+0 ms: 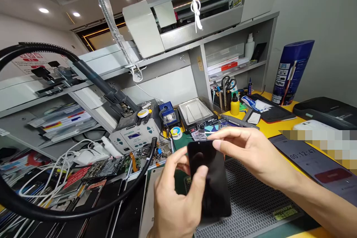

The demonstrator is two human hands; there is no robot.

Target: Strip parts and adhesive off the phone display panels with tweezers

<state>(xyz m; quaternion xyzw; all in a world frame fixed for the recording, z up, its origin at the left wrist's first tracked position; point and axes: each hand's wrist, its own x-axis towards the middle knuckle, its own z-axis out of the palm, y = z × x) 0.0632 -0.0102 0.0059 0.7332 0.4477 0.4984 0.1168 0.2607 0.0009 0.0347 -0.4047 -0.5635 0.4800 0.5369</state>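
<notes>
A black smartphone (213,186) with a dark screen is held upright, slightly tilted, above a grey perforated mat (251,193). My left hand (181,193) grips it from the left side, with the thumb lying over the screen and the fingers behind the edge. At the phone's top right corner, my right hand (245,150) pinches the edge between thumb and fingers. The backs of both hands' fingertips behind the phone are hidden.
Phones and boards (103,167) crowd the left, crossed by a thick black hose (83,214). A soldering station (134,135) and a heating plate (196,113) stand behind. At right lie a phone showing a timer (306,156) and a black case (326,111); a blue can (292,72) stands farther back.
</notes>
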